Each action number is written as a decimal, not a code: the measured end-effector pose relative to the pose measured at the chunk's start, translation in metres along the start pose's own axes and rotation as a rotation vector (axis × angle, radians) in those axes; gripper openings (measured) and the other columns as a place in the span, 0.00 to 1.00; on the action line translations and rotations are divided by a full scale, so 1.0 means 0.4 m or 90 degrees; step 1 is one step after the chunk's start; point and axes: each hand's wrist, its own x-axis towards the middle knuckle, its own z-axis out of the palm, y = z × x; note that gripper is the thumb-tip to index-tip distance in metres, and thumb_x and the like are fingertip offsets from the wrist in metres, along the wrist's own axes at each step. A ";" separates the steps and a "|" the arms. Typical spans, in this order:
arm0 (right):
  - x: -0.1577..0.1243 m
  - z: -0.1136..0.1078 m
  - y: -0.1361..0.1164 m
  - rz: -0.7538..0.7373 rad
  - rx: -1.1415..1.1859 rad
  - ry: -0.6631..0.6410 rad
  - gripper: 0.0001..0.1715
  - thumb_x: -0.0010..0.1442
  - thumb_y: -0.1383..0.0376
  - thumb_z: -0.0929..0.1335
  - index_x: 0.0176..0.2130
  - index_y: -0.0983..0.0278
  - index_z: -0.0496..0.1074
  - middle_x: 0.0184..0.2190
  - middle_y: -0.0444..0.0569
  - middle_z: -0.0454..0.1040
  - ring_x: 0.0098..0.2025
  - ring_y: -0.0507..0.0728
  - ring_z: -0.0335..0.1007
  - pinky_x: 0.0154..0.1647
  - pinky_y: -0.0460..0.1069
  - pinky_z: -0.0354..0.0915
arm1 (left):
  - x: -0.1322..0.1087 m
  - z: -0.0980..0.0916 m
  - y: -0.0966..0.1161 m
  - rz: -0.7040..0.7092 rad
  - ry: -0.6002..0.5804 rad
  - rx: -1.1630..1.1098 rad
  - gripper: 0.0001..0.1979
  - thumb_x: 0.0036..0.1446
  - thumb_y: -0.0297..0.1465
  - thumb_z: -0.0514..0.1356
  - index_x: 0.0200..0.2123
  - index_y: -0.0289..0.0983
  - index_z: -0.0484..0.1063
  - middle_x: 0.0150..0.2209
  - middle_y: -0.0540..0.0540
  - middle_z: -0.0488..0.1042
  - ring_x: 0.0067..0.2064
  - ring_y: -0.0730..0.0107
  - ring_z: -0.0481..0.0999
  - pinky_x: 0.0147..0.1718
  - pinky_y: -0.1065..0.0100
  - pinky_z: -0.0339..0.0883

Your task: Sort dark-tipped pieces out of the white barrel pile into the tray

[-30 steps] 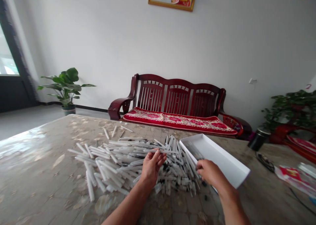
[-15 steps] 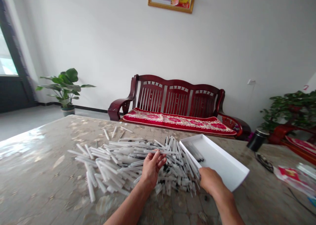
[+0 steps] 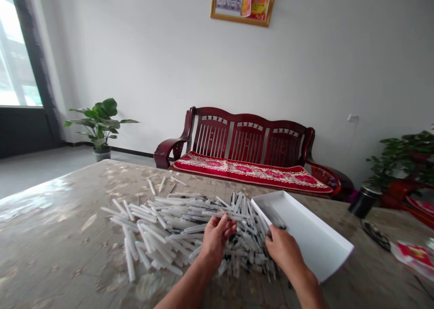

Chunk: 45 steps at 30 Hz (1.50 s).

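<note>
Plastic tubes [image 3: 176, 230], white and many with dark ends, lie in a loose, crisscrossed pile on the table in front of me, with a few strays [image 3: 162, 183] lying apart on its far side. Compared with half a second ago, my right hand [image 3: 283, 253] has moved left and forward. Its fingers [image 3: 270, 242] are now bunched down at the pile's edge, right beside the long wall of the white tray [image 3: 327, 250], instead of lower by the tray's near wall. I can't tell if they're gripping anything. My left hand [image 3: 215, 241] is about where it was, half-closed over the middle of the pile, with its fingers [image 3: 226, 225] curled up and touching the tubes. I can't tell whether it's holding one.

The whole view has shifted slightly because my head moved. The tray still sits against the pile, with dark-tipped rods [image 3: 273, 216] lying inside at its far end. To my left, the mottled tabletop [image 3: 50, 218] runs well past the pile. To my right, beyond the tray, are a black canister [image 3: 364, 202], a tangled dark cord [image 3: 375, 235] and red printed paper [image 3: 415, 259], leaving a narrower strip of table.
</note>
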 end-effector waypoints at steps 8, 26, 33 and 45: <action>0.013 0.053 -0.070 -0.001 0.634 0.069 0.10 0.53 0.57 0.68 0.31 0.61 0.73 0.24 0.47 0.78 0.27 0.57 0.76 0.28 0.48 0.70 | -0.009 -0.012 -0.020 0.005 -0.037 0.024 0.21 0.38 0.34 0.76 0.32 0.35 0.72 0.28 0.48 0.78 0.31 0.69 0.81 0.33 0.70 0.77; -0.007 0.023 -0.167 0.072 0.916 0.068 0.17 0.45 0.55 0.74 0.31 0.63 0.73 0.24 0.45 0.76 0.23 0.55 0.73 0.23 0.48 0.70 | -0.007 -0.011 -0.011 0.006 -0.049 0.039 0.16 0.43 0.31 0.74 0.31 0.35 0.71 0.28 0.49 0.78 0.31 0.70 0.82 0.32 0.72 0.77; 0.010 0.019 -0.162 0.095 0.905 0.051 0.17 0.42 0.54 0.74 0.29 0.63 0.74 0.21 0.45 0.75 0.23 0.56 0.72 0.24 0.49 0.69 | 0.002 -0.012 -0.012 -0.002 -0.037 0.041 0.14 0.44 0.28 0.73 0.31 0.35 0.71 0.28 0.48 0.79 0.30 0.70 0.82 0.31 0.73 0.77; 0.029 0.000 -0.154 0.104 0.899 0.041 0.20 0.39 0.52 0.76 0.27 0.63 0.75 0.19 0.46 0.76 0.23 0.57 0.73 0.24 0.49 0.69 | -0.001 -0.008 -0.014 -0.004 -0.011 0.044 0.10 0.51 0.26 0.69 0.31 0.35 0.70 0.28 0.48 0.79 0.31 0.70 0.82 0.31 0.73 0.77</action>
